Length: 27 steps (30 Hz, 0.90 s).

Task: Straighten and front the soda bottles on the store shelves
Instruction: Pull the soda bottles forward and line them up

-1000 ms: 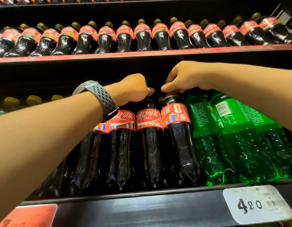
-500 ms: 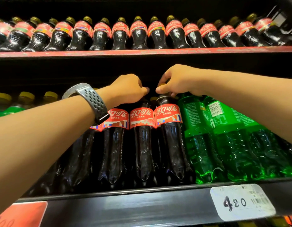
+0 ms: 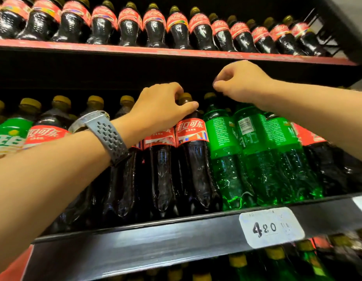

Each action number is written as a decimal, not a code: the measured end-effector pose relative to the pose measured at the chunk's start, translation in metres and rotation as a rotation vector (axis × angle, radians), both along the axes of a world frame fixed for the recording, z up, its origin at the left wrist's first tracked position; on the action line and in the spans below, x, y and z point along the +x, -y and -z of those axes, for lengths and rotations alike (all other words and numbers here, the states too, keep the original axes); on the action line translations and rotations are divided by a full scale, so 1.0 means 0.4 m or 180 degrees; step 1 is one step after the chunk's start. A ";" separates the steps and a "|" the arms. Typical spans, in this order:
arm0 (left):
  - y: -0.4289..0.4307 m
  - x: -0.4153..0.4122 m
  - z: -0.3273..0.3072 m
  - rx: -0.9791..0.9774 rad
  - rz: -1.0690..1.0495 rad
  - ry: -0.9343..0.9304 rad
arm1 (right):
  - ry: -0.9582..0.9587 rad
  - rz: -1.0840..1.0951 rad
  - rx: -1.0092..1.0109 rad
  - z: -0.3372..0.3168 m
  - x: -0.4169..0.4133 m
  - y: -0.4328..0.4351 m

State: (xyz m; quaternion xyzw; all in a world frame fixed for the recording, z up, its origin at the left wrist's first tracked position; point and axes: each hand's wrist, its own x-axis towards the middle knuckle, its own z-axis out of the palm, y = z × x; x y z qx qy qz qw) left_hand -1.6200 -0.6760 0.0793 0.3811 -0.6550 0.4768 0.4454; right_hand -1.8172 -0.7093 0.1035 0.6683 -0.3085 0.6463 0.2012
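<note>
Left hand (image 3: 161,107) is up at the middle shelf (image 3: 155,240), fingers wrapped round the neck of a cola bottle (image 3: 193,159) just under its yellow cap, thumb stretched across the shoulder. That bottle stands at the front edge with its red label facing out, pressed between another cola bottle (image 3: 159,169) on its left and the green bottles (image 3: 224,151) on its right. Right hand (image 3: 242,82) hovers above the green bottles' caps, fingers curled in, gripping nothing. A grey watch (image 3: 107,136) sits on the left wrist. A white price tag (image 3: 271,227) is stuck on the shelf lip, and smaller cola bottles (image 3: 153,27) line the upper shelf (image 3: 176,51).
</note>
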 end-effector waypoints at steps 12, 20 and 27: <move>0.015 -0.026 0.010 -0.0275 -0.0365 -0.0215 | 0.0007 0.0885 0.0169 0.001 -0.096 0.036; -0.010 -0.049 0.021 -0.0040 -0.0475 -0.0471 | -0.0348 0.0548 0.0230 0.009 -0.142 0.058; 0.006 -0.166 -0.046 -0.0199 -0.0632 -0.0424 | -0.0727 0.0755 0.0123 -0.028 -0.146 0.088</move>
